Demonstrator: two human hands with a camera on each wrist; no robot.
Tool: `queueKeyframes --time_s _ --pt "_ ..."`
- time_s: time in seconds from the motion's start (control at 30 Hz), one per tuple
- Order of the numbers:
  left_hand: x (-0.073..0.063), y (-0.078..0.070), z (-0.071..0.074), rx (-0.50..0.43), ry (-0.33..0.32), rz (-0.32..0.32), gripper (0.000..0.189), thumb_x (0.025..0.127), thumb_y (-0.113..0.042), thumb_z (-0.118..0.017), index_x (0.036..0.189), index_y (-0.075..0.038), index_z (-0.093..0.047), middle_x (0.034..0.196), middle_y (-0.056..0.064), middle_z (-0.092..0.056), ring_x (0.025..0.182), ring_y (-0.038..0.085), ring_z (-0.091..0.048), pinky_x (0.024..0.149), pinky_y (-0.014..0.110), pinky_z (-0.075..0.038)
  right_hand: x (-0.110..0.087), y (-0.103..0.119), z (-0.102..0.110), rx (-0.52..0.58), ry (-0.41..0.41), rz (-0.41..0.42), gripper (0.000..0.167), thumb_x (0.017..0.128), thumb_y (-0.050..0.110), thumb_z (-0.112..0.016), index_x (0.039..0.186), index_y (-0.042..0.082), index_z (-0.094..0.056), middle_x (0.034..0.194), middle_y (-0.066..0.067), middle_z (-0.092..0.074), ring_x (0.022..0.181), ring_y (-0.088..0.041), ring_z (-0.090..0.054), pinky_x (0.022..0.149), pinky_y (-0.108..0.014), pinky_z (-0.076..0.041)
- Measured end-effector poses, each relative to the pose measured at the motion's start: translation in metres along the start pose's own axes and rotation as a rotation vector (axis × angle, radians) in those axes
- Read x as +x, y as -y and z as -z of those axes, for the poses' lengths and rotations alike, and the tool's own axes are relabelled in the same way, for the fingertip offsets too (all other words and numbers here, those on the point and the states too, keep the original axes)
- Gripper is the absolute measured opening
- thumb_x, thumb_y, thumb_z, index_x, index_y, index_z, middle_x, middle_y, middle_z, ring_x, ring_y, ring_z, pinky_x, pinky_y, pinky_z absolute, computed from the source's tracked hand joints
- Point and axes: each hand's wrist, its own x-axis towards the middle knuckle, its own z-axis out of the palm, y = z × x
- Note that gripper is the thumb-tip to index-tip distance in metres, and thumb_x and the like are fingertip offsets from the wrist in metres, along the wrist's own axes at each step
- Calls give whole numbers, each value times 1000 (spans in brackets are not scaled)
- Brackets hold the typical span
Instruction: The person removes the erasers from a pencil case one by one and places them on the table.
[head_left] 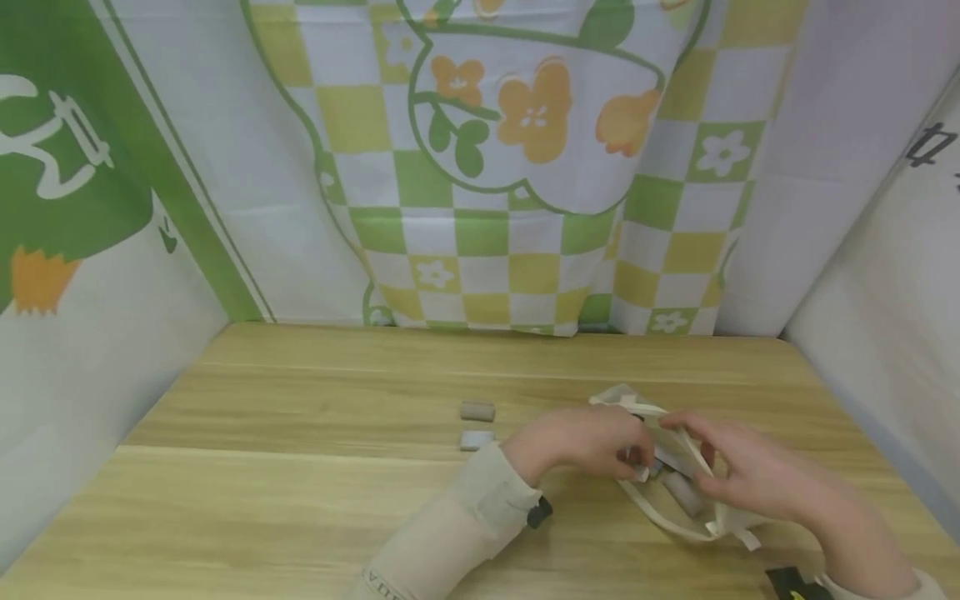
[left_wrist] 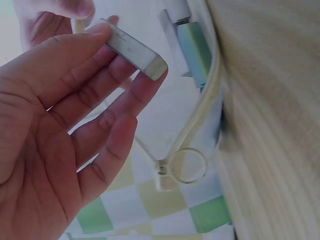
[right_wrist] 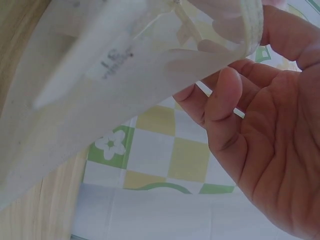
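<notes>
A translucent zip pouch [right_wrist: 110, 105] with a cream zipper rim [head_left: 670, 525] gapes open at the right of the table. My left hand [head_left: 592, 442] is over its mouth, pinching a small flat grey bar [left_wrist: 135, 52] with a beige end between thumb and fingers. My right hand [head_left: 765, 471] holds the pouch's far-right rim, fingers over the edge. In the pouch lie a grey-brown cylinder [head_left: 682, 493] and a teal block [left_wrist: 196, 52]. A zipper slider [left_wrist: 162, 168] with a round ring hangs at the rim in the left wrist view.
Left of the left hand, a short brownish cylinder [head_left: 477, 411] and a light grey block [head_left: 477, 440] lie on the wooden table [head_left: 262, 500]. Patterned cloth [head_left: 480, 275] hangs behind the table, and pale printed panels [head_left: 97, 400] stand at both sides.
</notes>
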Motion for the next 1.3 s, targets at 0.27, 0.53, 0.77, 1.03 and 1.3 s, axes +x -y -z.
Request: queueKeyframes --time_s 0.27,0.53,0.77,1.03,1.3 --pt "-8 -4 9 31 2 -4 16 92 -15 -70 108 -13 -73 101 -7 -72 88 -1 -62 78 7 -45 0 0 -1 11 8 -13 60 84 8 -70 140 12 -49 118 -4 -62 78 0 -46 50 -21 -40" --pt "-20 -3 20 5 -40 4 17 92 -14 -70 108 -10 -73 104 -4 -73 91 2 -64 81 7 -46 -3 -1 -2 22 9 -26 61 84 8 -71 141 12 -48 115 -4 -62 71 1 -44 48 -22 -39" --pt "-33 4 30 42 -87 19 12 94 -17 -68 104 -12 -73 96 -5 -72 85 2 -61 77 11 -46 -1 0 -3 -7 -16 -14 60 82 7 -71 138 13 -50 118 -8 -63 71 2 -45 49 -21 -40" --pt "-44 9 37 10 -121 23 14 92 -12 -68 104 -9 -73 95 -2 -72 82 2 -60 75 10 -46 0 0 -3 -2 3 -25 62 83 9 -71 140 13 -48 114 -7 -64 69 3 -45 49 -22 -40" --pt "-52 14 36 3 -125 44 13 93 -14 -68 104 -9 -74 93 -2 -72 80 3 -61 73 11 -47 0 0 -3 -12 -10 -14 61 82 8 -71 139 12 -49 117 -8 -64 71 3 -45 49 -21 -40"
